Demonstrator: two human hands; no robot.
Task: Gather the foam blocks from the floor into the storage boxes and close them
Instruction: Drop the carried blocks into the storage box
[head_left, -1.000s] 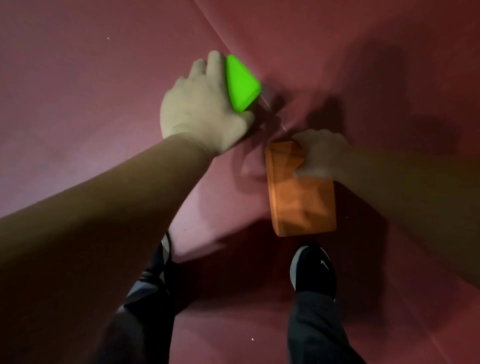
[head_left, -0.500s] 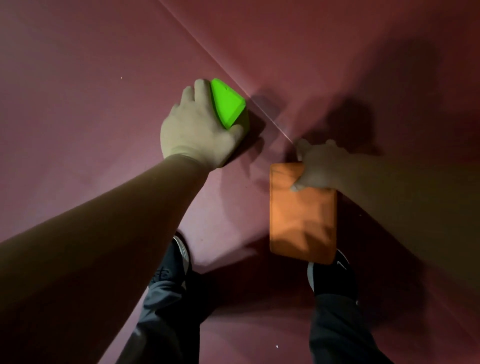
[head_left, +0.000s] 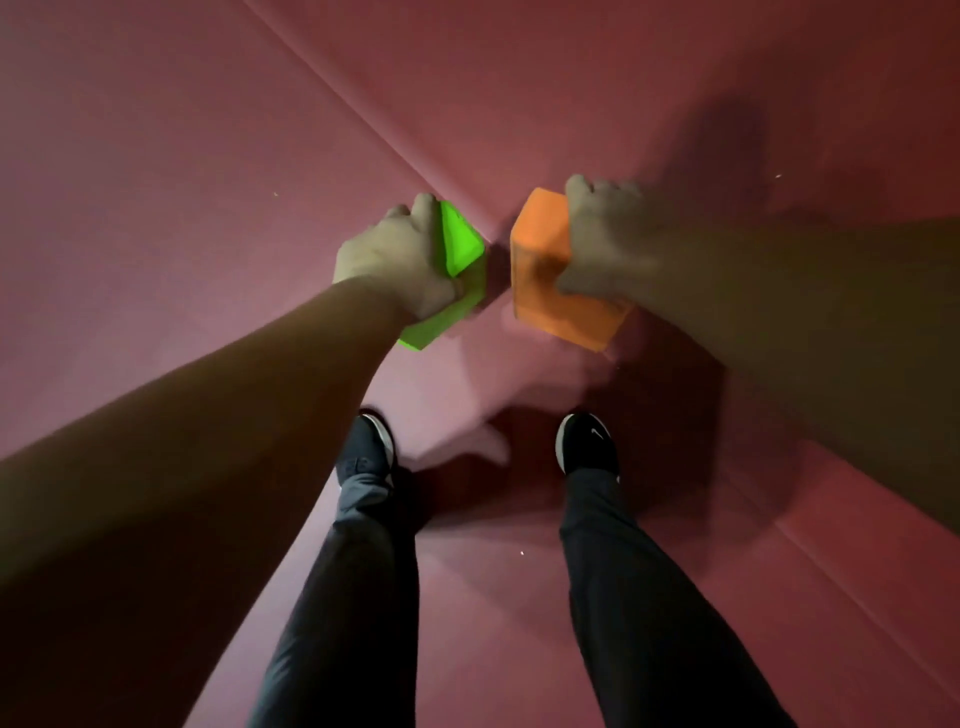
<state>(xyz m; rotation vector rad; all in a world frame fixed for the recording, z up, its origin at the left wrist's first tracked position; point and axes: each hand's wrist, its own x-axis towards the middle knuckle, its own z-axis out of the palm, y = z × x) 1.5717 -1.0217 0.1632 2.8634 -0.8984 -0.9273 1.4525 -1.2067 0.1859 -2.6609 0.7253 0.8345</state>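
green block (head_left: 460, 249): matt foam | orange block (head_left: 540, 260): matt foam | floor (head_left: 156, 182): matt

The right hand (head_left: 602, 244) has raised the orange block (head_left: 550, 275) to just beside the green block (head_left: 460, 249).

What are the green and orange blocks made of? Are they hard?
Green block: probably foam; matte, no shine, softly rounded edges. Orange block: likely the same foam; dull, even surface, thick yet gripped by the right hand alone. Whether it squashes can't be seen.

Red floor (head_left: 182, 156) beneath two black shoes (head_left: 589, 447)
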